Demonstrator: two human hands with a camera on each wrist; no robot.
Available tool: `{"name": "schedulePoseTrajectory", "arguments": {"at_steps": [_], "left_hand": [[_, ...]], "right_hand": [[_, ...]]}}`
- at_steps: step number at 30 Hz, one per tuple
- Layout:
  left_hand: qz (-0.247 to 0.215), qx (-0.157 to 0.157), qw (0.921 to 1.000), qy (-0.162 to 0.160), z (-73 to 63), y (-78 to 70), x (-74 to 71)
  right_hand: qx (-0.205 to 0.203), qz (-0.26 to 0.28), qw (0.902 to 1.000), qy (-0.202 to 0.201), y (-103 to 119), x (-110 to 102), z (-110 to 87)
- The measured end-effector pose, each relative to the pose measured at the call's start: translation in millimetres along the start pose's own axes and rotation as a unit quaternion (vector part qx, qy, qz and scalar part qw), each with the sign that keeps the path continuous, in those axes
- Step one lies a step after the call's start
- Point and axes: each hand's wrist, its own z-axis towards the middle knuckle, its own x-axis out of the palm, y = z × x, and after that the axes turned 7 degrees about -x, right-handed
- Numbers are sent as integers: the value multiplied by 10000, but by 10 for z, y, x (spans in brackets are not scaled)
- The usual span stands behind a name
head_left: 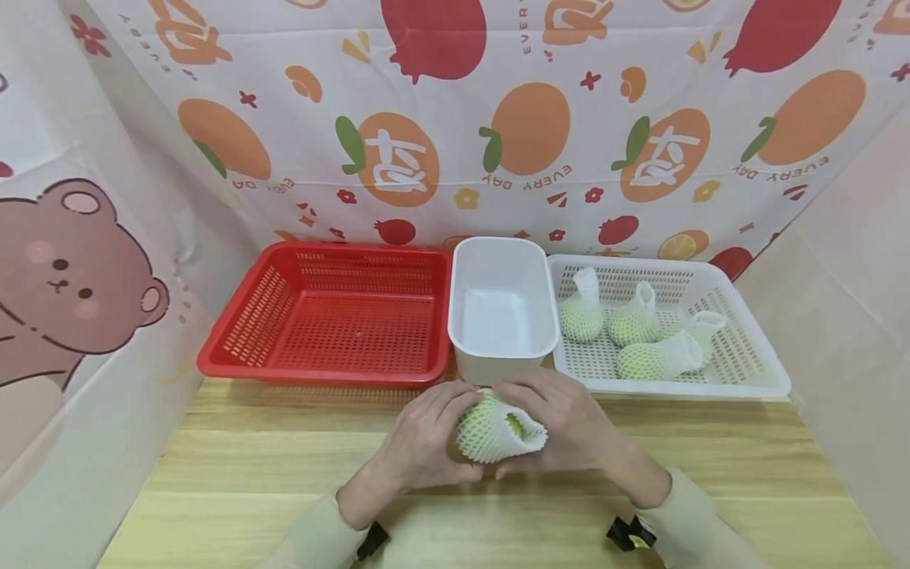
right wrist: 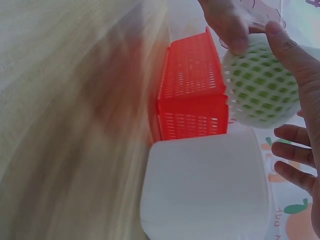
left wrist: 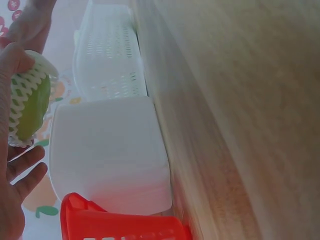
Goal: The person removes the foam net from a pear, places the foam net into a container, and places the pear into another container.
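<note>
Between my two hands is a green fruit (head_left: 485, 431) in a white foam net sleeve (head_left: 529, 444), held above the table in front of the white bin. My left hand (head_left: 425, 436) grips its left side, and my right hand (head_left: 569, 423) grips the right. The sleeve's open end faces toward me, with some green skin showing inside. In the left wrist view, bare green skin of the fruit (left wrist: 36, 107) shows past the net's edge. The right wrist view has the netted fruit (right wrist: 262, 85) between both thumbs, with several fingers of the right hand spread below it.
A red basket (head_left: 323, 375) stands at the back left of the wooden table (head_left: 284, 466). Beside it is a deep white bin (head_left: 505, 359). At the right, a white basket (head_left: 739, 387) holds several netted green fruits (head_left: 635, 324). A printed curtain (head_left: 455, 118) hangs behind.
</note>
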Motion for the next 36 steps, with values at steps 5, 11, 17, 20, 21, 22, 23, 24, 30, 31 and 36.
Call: {"name": "schedulePoseTrajectory", "arguments": {"at_steps": [5, 11, 17, 20, 21, 22, 23, 24, 30, 31, 36], "left_hand": [[25, -46, 10000, 73, -17, 20, 13], [191, -118, 9995, 243, -27, 27, -21], [599, -123, 9969, 498, -10, 18, -59], [847, -13, 9950, 532, -14, 21, -52], [923, 28, 9943, 539, -13, 19, -51], [1013, 61, 9933, 552, -11, 18, -54], [1087, 98, 9925, 558, -7, 15, -56], [1162, 119, 9915, 577, -4, 11, -62], [1351, 148, 9888, 620, 9, -24, -99], [1360, 157, 9887, 614, 11, -30, -105], [1362, 202, 9887, 597, 19, -47, -139]], "right_hand": [[-72, -85, 9999, 61, -10, -110, 25], [-30, -134, 9993, 354, 17, -233, 76], [172, -172, 9978, 616, 72, -298, 141], [198, -223, 9972, 685, 86, -292, 163], [193, -246, 9970, 710, 92, -289, 166], [187, -276, 9968, 732, 95, -283, 171], [180, -297, 9966, 750, 100, -278, 174], [186, -307, 9964, 773, 104, -271, 175], [278, -388, 9945, 936, 121, -220, 168], [284, -400, 9941, 967, 120, -210, 162], [314, -362, 9932, 1065, 110, -160, 132]]}}
